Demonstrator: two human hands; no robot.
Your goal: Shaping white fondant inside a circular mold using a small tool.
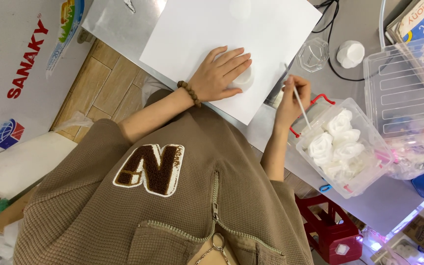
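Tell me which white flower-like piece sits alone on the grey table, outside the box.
The white piece at upper right, beside the clear faceted cup. The other white flowers are packed in the clear box; another lies under the left hand.

A grey table fills the middle and the 3 o'clock side, its surface shiny near 12 o'clock. Wooden floor planks show toward 10 o'clock, beside a large white appliance at 9 o'clock. A red plastic stool stands under the table at 5 o'clock. Cardboard boxes sit at 4 o'clock in bright light.
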